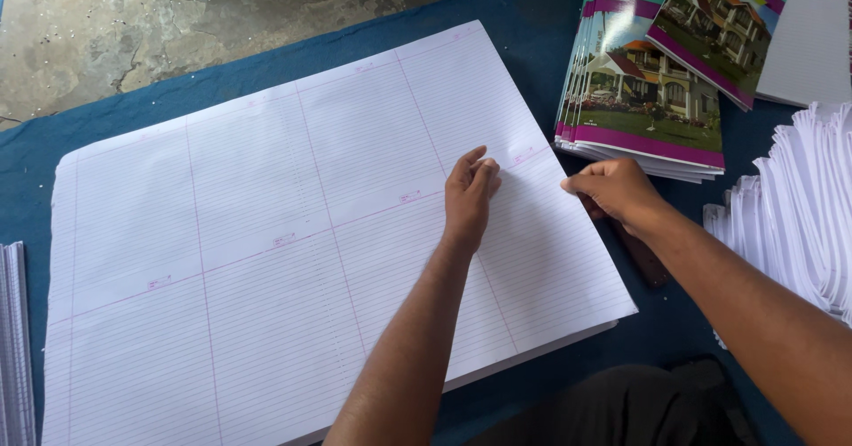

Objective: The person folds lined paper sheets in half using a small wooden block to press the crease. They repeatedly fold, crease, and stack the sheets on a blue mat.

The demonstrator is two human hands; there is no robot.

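Head view shows the left hand lying flat, fingers together, on the top sheet of a large stack of ruled paper, seemingly pressing it down so it does not slide. The right hand is curled at the stack's right edge, fingertips pinched on the sheet's margin, as if to lift or peel it. That stack lies on a blue-covered table. Just beyond the right hand sits a fanned pile of colourful printed covers picturing houses; to the right, a heap of folded white sheets, near enough to reach
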